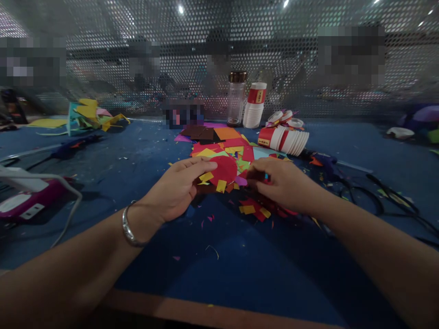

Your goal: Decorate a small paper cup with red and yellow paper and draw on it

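Between the thumb and fingers of my left hand (178,185) is a round red paper piece (224,170), with small yellow paper bits along its lower edge. A silver bracelet is on my left wrist. My right hand (284,183) is just right of the red piece, its fingers curled together by a purple scrap (240,181); what they hold, if anything, is too small to make out. Behind both hands lies a pile of coloured paper (228,135). Red and yellow scraps (252,209) lie on the blue table (206,265) below my right hand.
A glass jar (236,100) and stacked paper cups (254,107) stand at the back; more cups (284,140) lie sideways. Glue guns (324,164) with cables are at both sides. A purple power strip (32,201) is at left. Perforated metal panel (192,59) behind.
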